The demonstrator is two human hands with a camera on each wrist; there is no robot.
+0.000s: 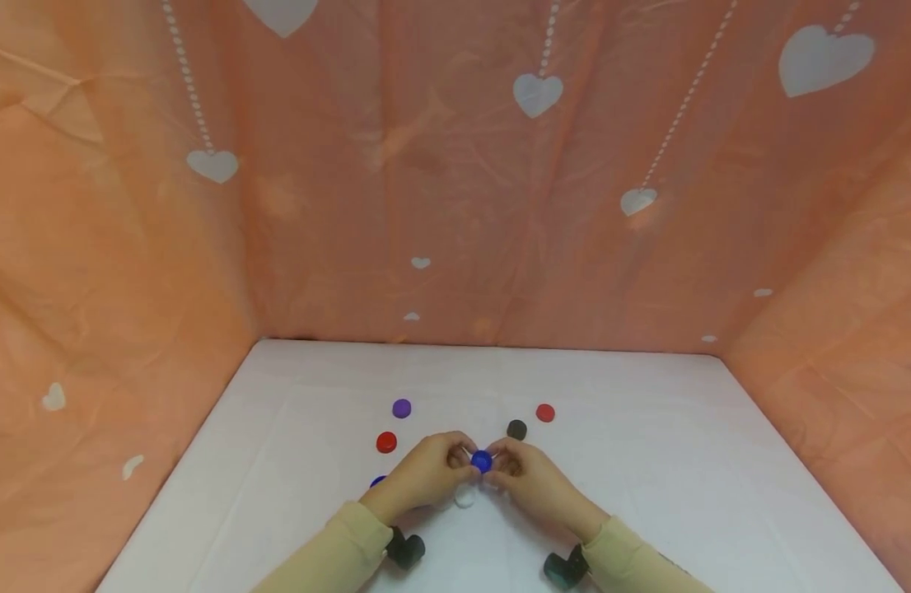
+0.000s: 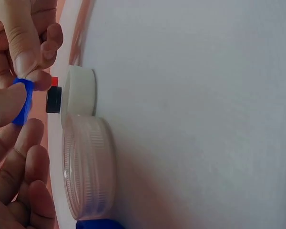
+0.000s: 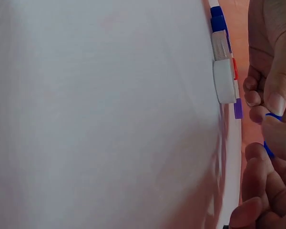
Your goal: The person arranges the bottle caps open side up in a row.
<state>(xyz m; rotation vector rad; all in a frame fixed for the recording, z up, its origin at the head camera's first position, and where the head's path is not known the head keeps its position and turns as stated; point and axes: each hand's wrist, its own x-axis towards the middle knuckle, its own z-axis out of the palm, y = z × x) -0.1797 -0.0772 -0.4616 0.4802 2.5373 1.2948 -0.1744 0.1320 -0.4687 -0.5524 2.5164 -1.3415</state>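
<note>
In the head view my left hand (image 1: 429, 471) and right hand (image 1: 540, 486) meet over the white table. Between them they pinch a small blue cap (image 1: 481, 461), thumbs and forefingers on its rim. The left wrist view shows the cap (image 2: 23, 101) nearly edge-on, raised off the tabletop; in the right wrist view the right thumb hides much of it. Just below the hands lies a white cap (image 2: 81, 93). Beside it is a clear ribbed lid (image 2: 93, 167), mostly covered by the left hand in the head view.
Around the hands lie a purple cap (image 1: 402, 408), two red caps, one at left (image 1: 386, 442) and one at right (image 1: 545, 413), and a black cap (image 1: 516, 429). More blue shows beside the left wrist (image 1: 379, 480). An orange cloth (image 1: 485, 247) with hearts encloses the table.
</note>
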